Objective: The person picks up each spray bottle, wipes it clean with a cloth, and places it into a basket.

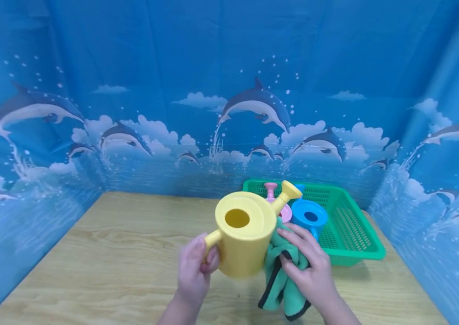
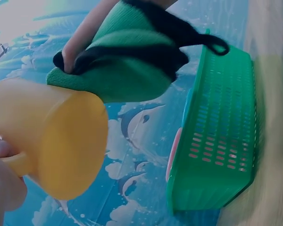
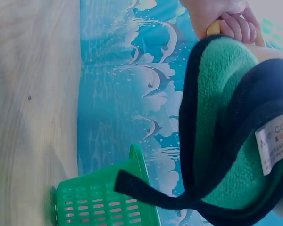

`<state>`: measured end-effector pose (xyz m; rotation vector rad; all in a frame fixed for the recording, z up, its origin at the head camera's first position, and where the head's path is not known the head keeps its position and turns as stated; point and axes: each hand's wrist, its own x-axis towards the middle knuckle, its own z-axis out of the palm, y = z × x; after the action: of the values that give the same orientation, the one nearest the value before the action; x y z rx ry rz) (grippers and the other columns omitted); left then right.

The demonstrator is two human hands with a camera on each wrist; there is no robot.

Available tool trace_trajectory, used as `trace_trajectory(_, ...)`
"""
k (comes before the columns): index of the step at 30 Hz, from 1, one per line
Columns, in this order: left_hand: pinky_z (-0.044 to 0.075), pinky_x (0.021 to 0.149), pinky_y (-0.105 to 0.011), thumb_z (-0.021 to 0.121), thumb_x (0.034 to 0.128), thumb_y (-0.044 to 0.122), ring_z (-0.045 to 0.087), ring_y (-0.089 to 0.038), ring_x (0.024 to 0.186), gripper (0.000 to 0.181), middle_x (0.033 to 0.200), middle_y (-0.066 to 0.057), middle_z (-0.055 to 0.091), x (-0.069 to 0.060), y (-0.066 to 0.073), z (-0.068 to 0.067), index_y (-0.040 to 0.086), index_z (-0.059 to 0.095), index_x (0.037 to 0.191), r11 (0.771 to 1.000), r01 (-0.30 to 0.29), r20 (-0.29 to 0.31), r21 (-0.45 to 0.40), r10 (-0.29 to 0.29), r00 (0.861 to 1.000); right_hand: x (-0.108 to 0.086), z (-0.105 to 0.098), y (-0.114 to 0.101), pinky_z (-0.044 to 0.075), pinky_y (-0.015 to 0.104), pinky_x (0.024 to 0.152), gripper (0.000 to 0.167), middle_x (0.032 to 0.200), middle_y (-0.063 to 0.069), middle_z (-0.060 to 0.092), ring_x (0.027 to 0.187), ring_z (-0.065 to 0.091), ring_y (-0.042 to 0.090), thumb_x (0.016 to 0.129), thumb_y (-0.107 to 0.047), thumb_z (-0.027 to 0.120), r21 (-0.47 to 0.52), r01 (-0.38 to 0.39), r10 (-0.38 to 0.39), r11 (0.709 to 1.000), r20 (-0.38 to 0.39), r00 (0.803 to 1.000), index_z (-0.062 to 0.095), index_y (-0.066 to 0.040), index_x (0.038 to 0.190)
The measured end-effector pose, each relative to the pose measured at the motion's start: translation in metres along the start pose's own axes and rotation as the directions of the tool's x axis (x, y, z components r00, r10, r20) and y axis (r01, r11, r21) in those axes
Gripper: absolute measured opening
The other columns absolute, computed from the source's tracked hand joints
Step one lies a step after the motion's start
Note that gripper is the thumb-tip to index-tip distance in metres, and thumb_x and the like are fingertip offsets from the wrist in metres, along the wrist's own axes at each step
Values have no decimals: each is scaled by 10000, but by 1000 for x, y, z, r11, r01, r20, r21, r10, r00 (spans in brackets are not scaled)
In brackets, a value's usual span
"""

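Observation:
A yellow watering can (image 1: 242, 253) is held up above the table, its spout pointing to the right. My left hand (image 1: 195, 266) grips its handle, fingers curled round it. In my right hand (image 1: 312, 266) is a green cloth (image 1: 286, 284) with black edging, bunched and pressed against the can's right side. The left wrist view shows the cloth (image 2: 127, 61) touching the side of the can (image 2: 75, 141) near its base. A white label (image 3: 275, 143) on the cloth appears in the right wrist view, where the cloth hides most of the can.
Behind the right hand stands a green perforated basket (image 1: 351, 225) on the wooden table (image 1: 132, 253). Inside it are a blue watering can (image 1: 309, 214) and a pink watering can (image 1: 285, 213). A blue dolphin-printed curtain (image 1: 172, 67) encloses the table at the back and sides.

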<state>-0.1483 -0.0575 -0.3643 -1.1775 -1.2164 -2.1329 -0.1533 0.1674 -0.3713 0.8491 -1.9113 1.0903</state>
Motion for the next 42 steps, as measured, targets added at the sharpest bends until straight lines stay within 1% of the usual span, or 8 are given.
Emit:
trace_trajectory(5, 177, 331, -200, 236, 972, -25, 172, -185, 390, 328, 525, -89, 226, -3, -2, 5, 9, 298, 651, 997, 67, 20, 41, -68, 997, 3, -4, 1, 426, 109, 958, 561, 1298, -12, 592, 1237, 522, 64, 640, 180, 645, -45, -52, 47, 998, -116, 992, 658, -11, 1167)
trace_trajectory(11, 206, 332, -210, 236, 963, -61, 202, -179, 392, 329, 511, -93, 244, -4, -6, 7, 1, 308, 649, 999, 12, 82, 38, -15, 997, 3, -7, 4, 419, 83, 928, 592, 1340, -65, 561, 1258, 507, 65, 612, 218, 614, -35, -43, 36, 998, -193, 981, 649, 12, 1166)
trace_trajectory(18, 188, 346, -212, 185, 958, -37, 173, -174, 409, 314, 532, -73, 221, -5, -4, 6, 5, 279, 661, 1000, 29, 23, 2, -29, 999, 2, -5, 1, 424, 145, 994, 558, 1333, -15, 579, 1261, 524, 97, 619, 143, 634, -2, 19, -19, 1000, -121, 992, 649, 14, 1162)
trace_trajectory(25, 127, 365, -243, 126, 1016, 66, 147, -153, 433, 370, 548, -29, 196, -4, 1, 2, 88, 302, 692, 994, 88, -99, -71, -95, 991, -4, 2, -6, 436, 141, 977, 584, 1280, 81, 603, 1231, 532, 85, 640, 130, 658, 28, -11, 10, 1000, 15, 1000, 644, -34, 1200)
trace_trajectory(28, 106, 369, -246, 119, 1029, 86, 139, -134, 433, 396, 546, -12, 191, -2, 2, -2, 126, 329, 695, 988, 65, -138, -139, -84, 987, -6, 4, -7, 419, 130, 986, 592, 1269, 69, 611, 1232, 527, 59, 664, 116, 686, 18, -51, 49, 999, 96, 994, 643, -86, 1218)
trace_trajectory(32, 109, 359, -223, 98, 1027, 65, 138, -121, 425, 386, 543, -14, 191, 1, 3, -8, 90, 306, 702, 977, -16, -99, -214, -5, 995, -7, 5, -7, 403, 132, 1004, 574, 1256, 52, 623, 1239, 523, 43, 684, 103, 699, 9, -86, 84, 996, 149, 985, 649, -121, 1211)
trace_trajectory(35, 120, 352, -213, 73, 1019, 52, 141, -125, 415, 367, 537, -25, 188, 3, 2, -11, 57, 258, 702, 971, -39, -45, -236, 29, 999, -6, 5, -7, 404, 134, 1006, 573, 1249, 56, 627, 1229, 529, 45, 684, 128, 684, 20, -83, 80, 996, 125, 989, 648, -98, 1209)
trace_trajectory(42, 126, 355, -217, 134, 1055, 143, 145, -115, 411, 397, 532, 3, 191, 4, 3, -7, 51, 223, 680, 960, 29, 19, -278, -25, 1000, -2, 1, -3, 414, 143, 1005, 585, 1292, 1, 609, 1237, 531, 53, 666, 206, 635, 52, -65, 67, 997, -34, 997, 630, -7, 1211)
